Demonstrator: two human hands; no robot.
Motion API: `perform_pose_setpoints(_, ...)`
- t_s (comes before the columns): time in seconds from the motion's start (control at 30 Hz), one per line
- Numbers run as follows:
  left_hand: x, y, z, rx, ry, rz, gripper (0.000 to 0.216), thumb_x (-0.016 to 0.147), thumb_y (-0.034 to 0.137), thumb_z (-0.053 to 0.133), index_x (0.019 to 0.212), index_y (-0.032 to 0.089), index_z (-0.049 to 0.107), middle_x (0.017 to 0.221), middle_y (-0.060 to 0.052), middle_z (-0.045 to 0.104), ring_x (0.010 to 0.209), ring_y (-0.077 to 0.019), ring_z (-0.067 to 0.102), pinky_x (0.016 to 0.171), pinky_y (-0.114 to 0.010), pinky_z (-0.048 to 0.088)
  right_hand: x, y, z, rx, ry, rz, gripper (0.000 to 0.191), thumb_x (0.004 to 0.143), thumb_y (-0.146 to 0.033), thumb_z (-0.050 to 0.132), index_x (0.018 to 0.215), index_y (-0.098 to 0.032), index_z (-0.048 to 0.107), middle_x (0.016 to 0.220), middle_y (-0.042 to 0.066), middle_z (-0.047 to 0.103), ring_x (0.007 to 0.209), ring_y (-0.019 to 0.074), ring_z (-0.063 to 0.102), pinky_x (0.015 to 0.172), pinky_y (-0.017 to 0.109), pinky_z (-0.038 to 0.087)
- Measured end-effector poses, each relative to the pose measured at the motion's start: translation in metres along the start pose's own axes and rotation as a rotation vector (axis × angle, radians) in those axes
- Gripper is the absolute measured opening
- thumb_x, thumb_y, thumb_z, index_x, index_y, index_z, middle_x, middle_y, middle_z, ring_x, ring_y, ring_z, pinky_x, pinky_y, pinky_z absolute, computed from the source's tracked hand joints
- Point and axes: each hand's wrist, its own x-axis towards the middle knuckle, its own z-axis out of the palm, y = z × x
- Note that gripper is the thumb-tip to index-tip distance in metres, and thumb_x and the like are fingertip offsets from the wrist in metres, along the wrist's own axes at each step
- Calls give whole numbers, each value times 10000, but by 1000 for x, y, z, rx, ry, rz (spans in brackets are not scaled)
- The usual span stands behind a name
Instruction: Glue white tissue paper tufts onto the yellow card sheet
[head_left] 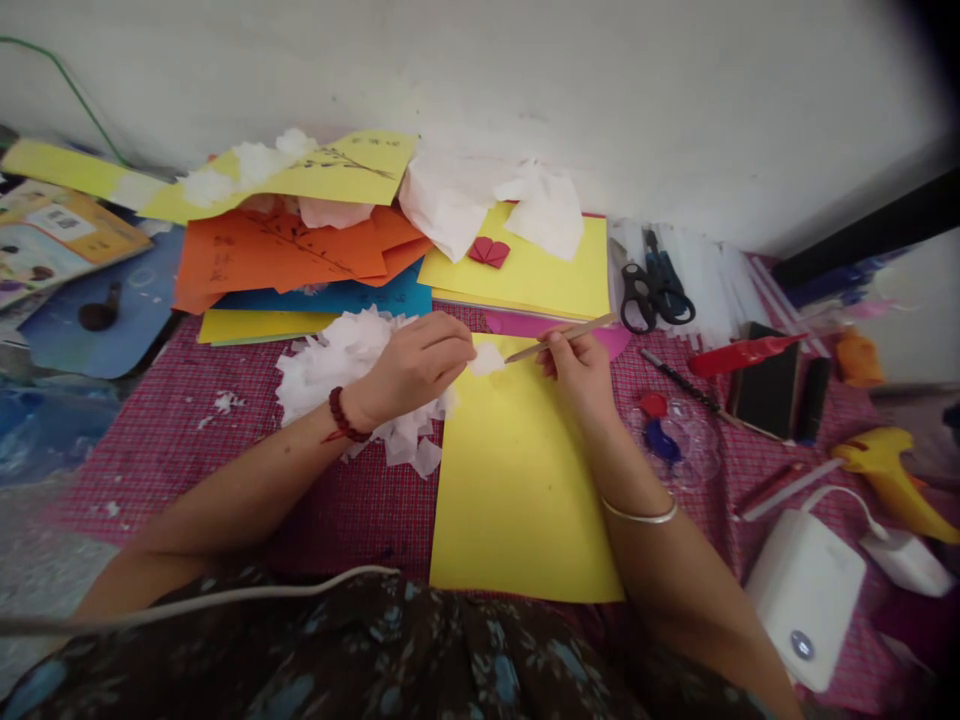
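Observation:
My left hand [424, 362] pinches the edge of a small white tissue paper piece [489, 359] over the top of a yellow paper sheet [529, 480]. My right hand [579, 372] is closed round a flat wooden stick [566, 335], whose lower tip is close to the tissue piece. I cannot tell whether the tip touches it. Below and left of my left hand spreads a heap of cut white tissue pieces [319, 365], partly hidden by that hand and wrist.
Behind lie orange paper [277, 250], a yellow stack with a red folded paper [489, 252] and crumpled tissue. To the right are scissors [654, 290], a paint palette [694, 440], a red tube [742, 353], a yellow glue gun [885, 460] and a white power bank [806, 590].

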Motion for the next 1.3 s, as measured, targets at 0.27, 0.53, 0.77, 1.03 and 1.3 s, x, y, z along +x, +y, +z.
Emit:
perform_pose_setpoints(0.27, -11, 0, 8, 101, 169, 48, 142, 901, 148, 539, 784, 213, 588, 892, -33, 693, 847, -145, 627, 766, -323, 528, -1, -2, -2, 46, -6, -26, 318, 814, -497, 643, 797, -180, 632, 584, -29, 580, 461, 82, 478, 458, 228, 370)
perform_pose_setpoints(0.53, -7, 2, 5, 43, 197, -68, 108, 865, 114, 524, 828, 196, 585, 889, -40, 677, 836, -146, 626, 737, -301, 528, -1, -3, -2, 61, 27, -30, 371, 807, -565, 629, 812, -194, 608, 581, -30, 585, 443, 77, 464, 442, 228, 361)
perform_pose_setpoints(0.77, 10, 6, 22, -51, -32, -58, 168, 919, 108, 463, 820, 178, 578, 848, -40, 650, 827, -138, 603, 748, -280, 506, 7, -3, -12, 40, 58, -72, 401, 829, -598, 612, 809, -197, 619, 582, -29, 590, 441, 73, 479, 440, 219, 376)
perform_pose_setpoints(1.03, 14, -9, 53, 71, -341, 85, 233, 955, 129, 460, 827, 134, 655, 907, -95, 655, 914, -193, 603, 818, -321, 497, 8, -8, -22, 49, 102, -88, 378, 848, -577, 607, 789, -204, 595, 573, -35, 572, 438, 66, 481, 437, 208, 381)
perform_pose_setpoints(1.3, 8, -11, 54, 101, -376, 73, 234, 955, 144, 474, 836, 142, 675, 883, -74, 657, 867, -179, 600, 795, -317, 472, 1, -11, -12, 17, -15, -60, 357, 863, -555, 596, 797, -205, 568, 559, -40, 555, 448, 74, 486, 445, 212, 391)
